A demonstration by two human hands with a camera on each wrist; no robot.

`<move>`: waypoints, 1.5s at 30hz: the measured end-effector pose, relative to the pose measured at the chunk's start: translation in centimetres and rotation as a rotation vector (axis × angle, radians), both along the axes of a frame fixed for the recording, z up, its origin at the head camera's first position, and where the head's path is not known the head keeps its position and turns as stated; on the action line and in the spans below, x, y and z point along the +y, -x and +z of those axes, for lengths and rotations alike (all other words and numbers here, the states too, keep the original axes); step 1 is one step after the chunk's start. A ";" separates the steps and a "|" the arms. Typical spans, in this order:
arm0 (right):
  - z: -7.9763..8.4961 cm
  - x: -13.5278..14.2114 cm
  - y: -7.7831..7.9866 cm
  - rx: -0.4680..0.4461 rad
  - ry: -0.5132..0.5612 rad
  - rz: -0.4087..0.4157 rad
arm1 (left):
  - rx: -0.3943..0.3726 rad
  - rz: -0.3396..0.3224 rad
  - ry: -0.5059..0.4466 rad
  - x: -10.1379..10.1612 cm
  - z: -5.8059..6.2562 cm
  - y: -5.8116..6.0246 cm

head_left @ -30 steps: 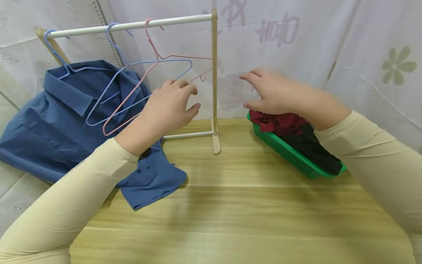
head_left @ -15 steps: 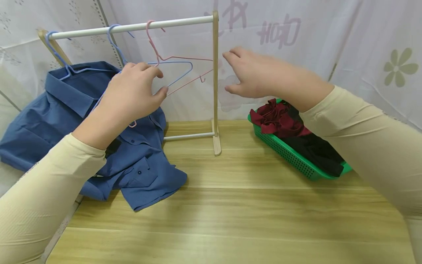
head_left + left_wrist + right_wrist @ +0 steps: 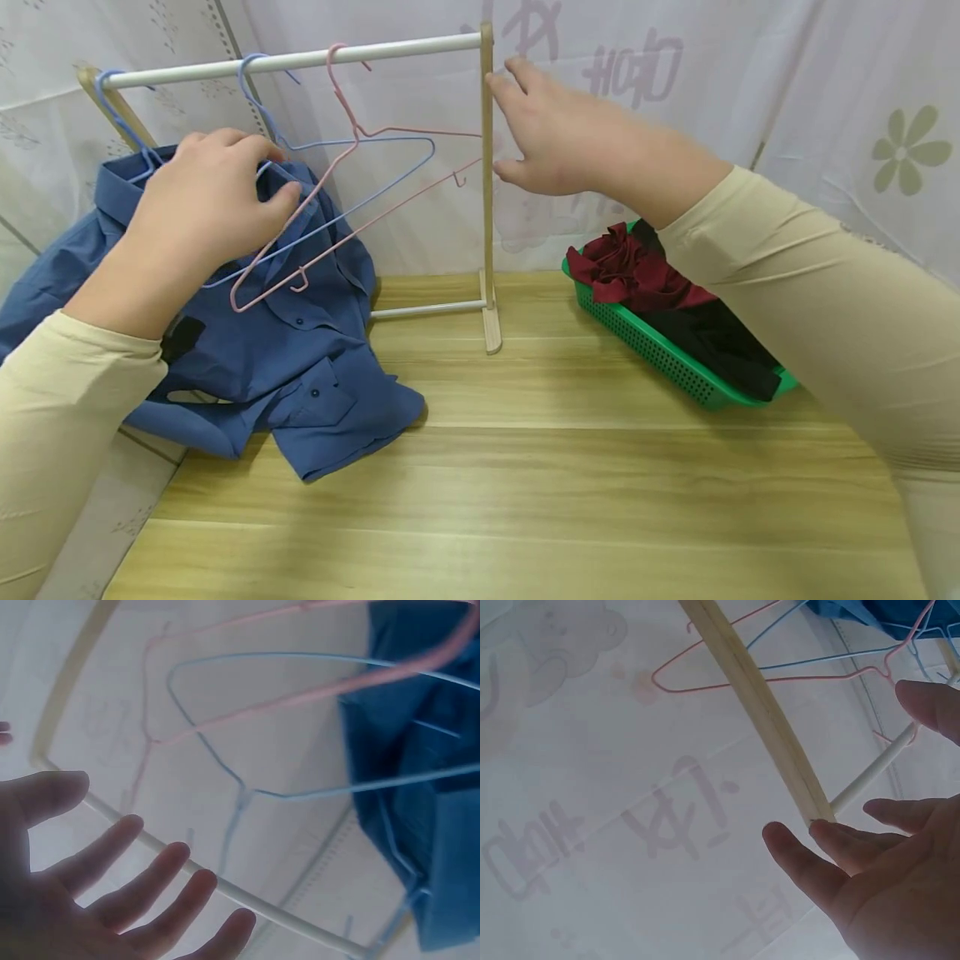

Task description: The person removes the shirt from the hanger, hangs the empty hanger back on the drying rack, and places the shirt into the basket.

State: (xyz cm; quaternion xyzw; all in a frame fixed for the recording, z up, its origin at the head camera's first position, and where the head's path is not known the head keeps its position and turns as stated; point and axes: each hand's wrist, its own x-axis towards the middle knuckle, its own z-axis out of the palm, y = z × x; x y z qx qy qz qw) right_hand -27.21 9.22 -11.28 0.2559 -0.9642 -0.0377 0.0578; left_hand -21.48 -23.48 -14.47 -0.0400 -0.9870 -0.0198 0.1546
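A blue shirt (image 3: 262, 358) hangs on a blue hanger at the left end of a clothes rack, its hem lying on the table. Farther right on the white rail (image 3: 405, 50) are a bare blue hanger (image 3: 405, 175) and a pink hanger (image 3: 352, 242). My left hand (image 3: 210, 196) hovers before the shirt collar, fingers spread and holding nothing, as the left wrist view shows. Beside the rack's right wooden post (image 3: 488, 208) is my right hand (image 3: 558, 133), fingers extended; whether a fingertip touches the post I cannot tell.
A green basket (image 3: 645, 346) stands at the right with dark red cloth (image 3: 637, 271) and black cloth (image 3: 712, 342) in it. A wooden table (image 3: 525, 483) spreads out in front. Behind the rack hangs a printed white curtain (image 3: 810, 100).
My left hand has moved left, from the hangers to the shirt collar. The right hand has risen from above the basket and come left to the post. Shirt and hangers stay put.
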 end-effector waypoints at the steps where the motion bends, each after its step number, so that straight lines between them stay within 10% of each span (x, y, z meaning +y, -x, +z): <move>1: 0.1 0.0 0.1 0.004 0.003 -0.006 | -0.006 0.011 -0.005 -0.5 0.0 0.1; 27: 3.7 -3.9 4.4 0.104 -0.126 -0.070 | -0.023 0.499 -0.097 -12.1 -2.4 1.6; 34: 3.8 -4.8 4.9 0.074 -0.195 -0.082 | -0.093 0.502 -0.115 -13.9 -3.1 1.7; 45: 3.1 -5.0 5.0 0.223 -0.255 -0.047 | 0.006 0.444 -0.281 -16.1 -4.0 2.3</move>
